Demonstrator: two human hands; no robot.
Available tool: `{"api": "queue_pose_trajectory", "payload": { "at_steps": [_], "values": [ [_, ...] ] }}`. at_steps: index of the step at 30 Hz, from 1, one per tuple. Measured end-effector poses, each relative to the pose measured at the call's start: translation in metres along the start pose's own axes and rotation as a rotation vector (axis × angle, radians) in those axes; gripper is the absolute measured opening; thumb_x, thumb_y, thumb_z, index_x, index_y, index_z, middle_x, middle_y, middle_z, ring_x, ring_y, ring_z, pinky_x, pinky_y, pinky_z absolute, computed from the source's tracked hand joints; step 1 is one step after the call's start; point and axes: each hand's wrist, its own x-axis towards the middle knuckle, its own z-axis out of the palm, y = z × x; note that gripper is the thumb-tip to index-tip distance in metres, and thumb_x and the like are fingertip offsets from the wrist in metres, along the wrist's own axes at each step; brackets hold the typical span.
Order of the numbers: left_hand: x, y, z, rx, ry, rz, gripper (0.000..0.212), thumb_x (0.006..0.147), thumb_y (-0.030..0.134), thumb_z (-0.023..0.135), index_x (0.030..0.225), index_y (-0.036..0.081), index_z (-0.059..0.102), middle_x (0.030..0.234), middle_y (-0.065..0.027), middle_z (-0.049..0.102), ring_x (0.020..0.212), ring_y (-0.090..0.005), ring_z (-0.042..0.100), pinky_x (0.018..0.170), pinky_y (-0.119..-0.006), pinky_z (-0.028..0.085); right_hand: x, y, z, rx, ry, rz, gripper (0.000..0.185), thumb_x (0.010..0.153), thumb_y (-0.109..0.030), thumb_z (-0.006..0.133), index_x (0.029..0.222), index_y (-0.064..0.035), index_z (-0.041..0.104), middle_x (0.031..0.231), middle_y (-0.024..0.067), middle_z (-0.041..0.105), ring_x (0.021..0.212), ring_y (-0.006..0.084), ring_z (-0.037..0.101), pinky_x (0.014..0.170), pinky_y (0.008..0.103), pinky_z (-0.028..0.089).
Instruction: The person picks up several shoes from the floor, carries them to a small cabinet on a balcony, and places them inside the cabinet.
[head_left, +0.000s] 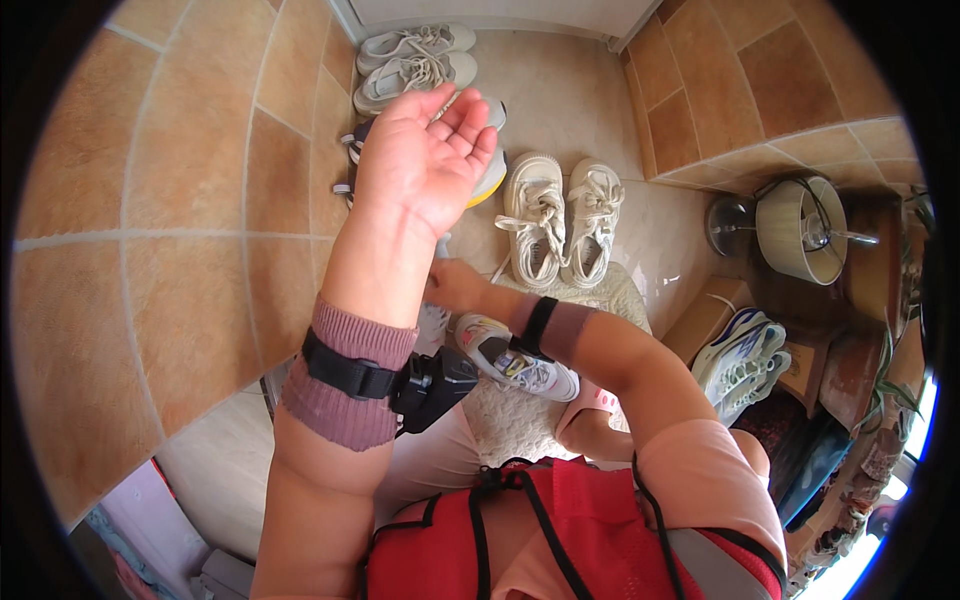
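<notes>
My left hand (427, 157) is raised palm up, fingers apart and slightly curled, with nothing in it. It hangs over the row of shoes by the left wall and partly hides them. Lower down, my right hand (456, 286) reaches left beneath my left forearm; its fingers are partly hidden, and whether it grips the pale thing beside it cannot be told. A pair of cream lace-up sneakers (535, 217) stands on the floor right of my left hand. Nearer my body, a white multicoloured sneaker (517, 358) lies on the textured mat (502, 427) below my right wrist.
White lace-up sneakers (416, 79) stand by the tiled wall (187, 150). At the right are a table lamp (801, 229), a cardboard box (701, 315) and white-and-blue sneakers (739, 364). My foot in a pink slipper (589, 405) rests on the mat.
</notes>
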Motion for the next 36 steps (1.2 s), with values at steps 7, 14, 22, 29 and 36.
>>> {"api": "queue_pose_trajectory", "payload": {
  "at_steps": [7,14,22,29,36],
  "values": [
    [0.009,0.011,-0.016,-0.002,-0.029,-0.013,0.018,0.086,0.009,0.051,0.101,0.0,0.052,0.102,-0.0088,0.055,0.091,-0.0186,0.053,0.087,-0.038,0.043,-0.063,-0.069,-0.037,-0.024,-0.248,-0.165,0.019,0.068,-0.016,0.06,0.074,-0.0002,0.053,0.07,0.0205,0.059,0.066,0.0385,0.059,0.06,0.0437,0.047],
    [0.002,0.024,-0.027,0.013,-0.035,0.004,0.019,0.086,0.009,0.053,0.102,-0.001,0.052,0.102,-0.0089,0.055,0.091,-0.0187,0.053,0.087,-0.037,0.043,-0.097,-0.048,0.002,-0.182,-0.311,-0.158,0.021,0.067,-0.02,0.065,0.078,-0.0036,0.056,0.072,0.0194,0.06,0.07,0.0386,0.06,0.063,0.0443,0.048],
    [-0.001,0.019,-0.025,-0.016,-0.045,-0.056,0.017,0.085,0.009,0.055,0.1,0.001,0.052,0.099,-0.0079,0.055,0.088,-0.0173,0.055,0.086,-0.035,0.044,-0.137,-0.009,0.066,-0.374,-0.296,-0.262,0.017,0.068,-0.019,0.066,0.076,-0.0038,0.064,0.072,0.019,0.064,0.069,0.0338,0.065,0.06,0.0424,0.051],
    [-0.004,0.021,-0.02,-0.001,-0.08,-0.018,0.017,0.085,0.01,0.054,0.1,0.002,0.052,0.1,-0.0082,0.056,0.09,-0.0174,0.055,0.086,-0.036,0.044,-0.138,-0.069,0.005,-0.562,-0.357,0.084,0.01,0.075,-0.014,0.057,0.081,-0.0088,0.062,0.075,0.0153,0.065,0.071,0.0346,0.064,0.062,0.0438,0.051],
    [-0.013,-0.006,0.001,0.032,-0.082,-0.031,0.018,0.085,0.01,0.054,0.101,0.002,0.052,0.1,-0.0087,0.056,0.09,-0.0182,0.055,0.088,-0.036,0.043,-0.185,0.009,0.072,-0.51,-0.197,-0.187,0.012,0.077,-0.012,0.055,0.082,-0.0031,0.061,0.075,0.0171,0.064,0.065,0.0318,0.065,0.053,0.0419,0.051]
  ]
}}
